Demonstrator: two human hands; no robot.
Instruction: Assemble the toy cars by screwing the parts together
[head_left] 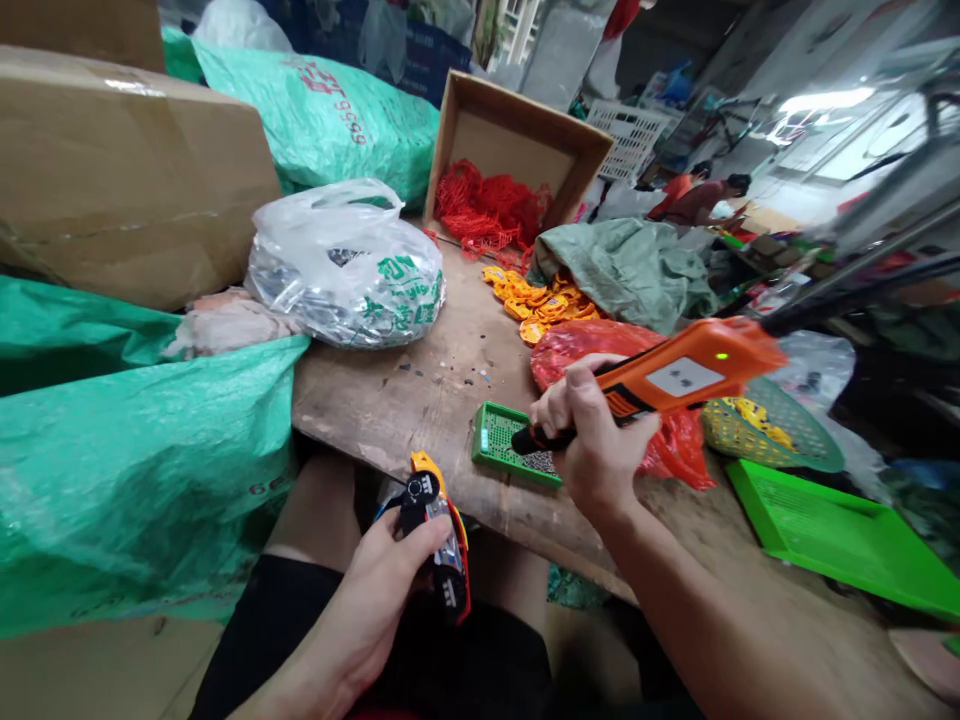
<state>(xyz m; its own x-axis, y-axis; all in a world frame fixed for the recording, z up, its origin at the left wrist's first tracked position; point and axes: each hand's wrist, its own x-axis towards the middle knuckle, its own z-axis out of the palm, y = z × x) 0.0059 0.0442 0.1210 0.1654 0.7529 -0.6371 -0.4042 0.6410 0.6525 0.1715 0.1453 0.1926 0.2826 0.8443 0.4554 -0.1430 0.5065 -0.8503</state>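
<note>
My right hand (600, 430) is closed around an orange electric screwdriver (686, 370) with a small green light and a white label. Its black nose end (534, 438) points down at a small green basket (491, 450). Small dark screws (538, 462) lie in that basket; whether the tip touches them I cannot tell. Over my lap, my left hand (397, 560) grips a small plastic toy assembly (442, 540) with black, yellow and red parts and a clear middle. Part of the assembly is hidden behind my fingers.
A tied white plastic bag (345, 265) sits on the wooden table (360, 400). Behind are orange plastic parts (547, 300) and a box (517, 130) of red pieces. A red bag (592, 345), a green tray (840, 530) and green sacks (150, 470) flank me. People work far right.
</note>
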